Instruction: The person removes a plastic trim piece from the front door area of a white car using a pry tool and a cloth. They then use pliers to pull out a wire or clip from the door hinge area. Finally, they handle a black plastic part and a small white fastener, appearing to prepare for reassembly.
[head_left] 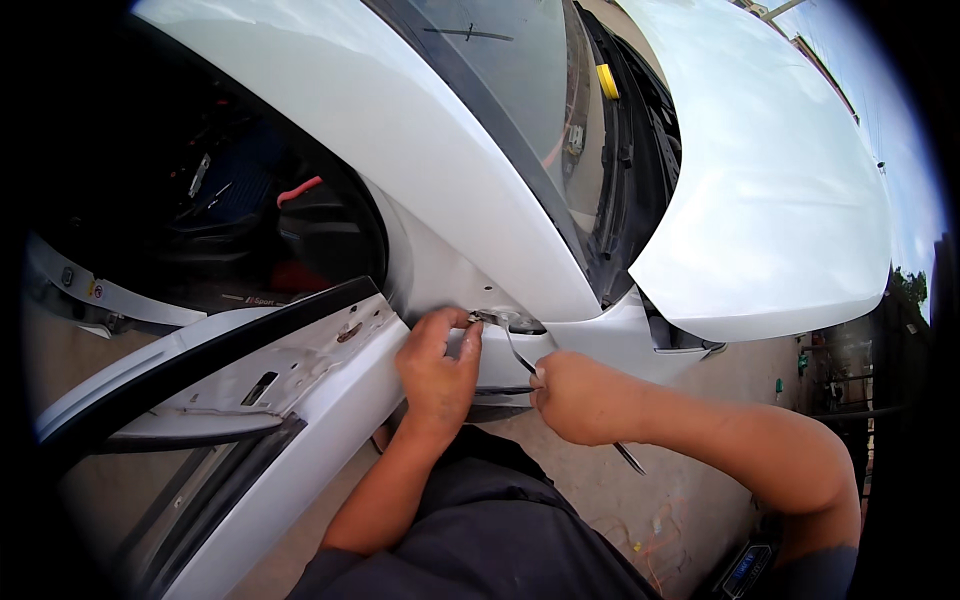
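At the door hinge [487,318] on a white car's body, my left hand [437,370] has thumb and forefinger closed around a small part that I cannot make out. My right hand [590,398] is wrapped round a slim curved metal tool [522,360], whose upper end reaches the hinge opening and whose lower end sticks out below the fist. The open front door [340,420] lies just left of my left hand, its inner edge showing holes and bolts. The fender [620,340] continues to the right of the hinge.
The raised-edge hood [770,180] and windscreen [500,90], with a yellow object [607,81] at its edge, are above. The dark cabin [250,210] is at upper left. Tangled thin cords [655,545] lie on the concrete ground [610,500] near a dark boxy device [740,570].
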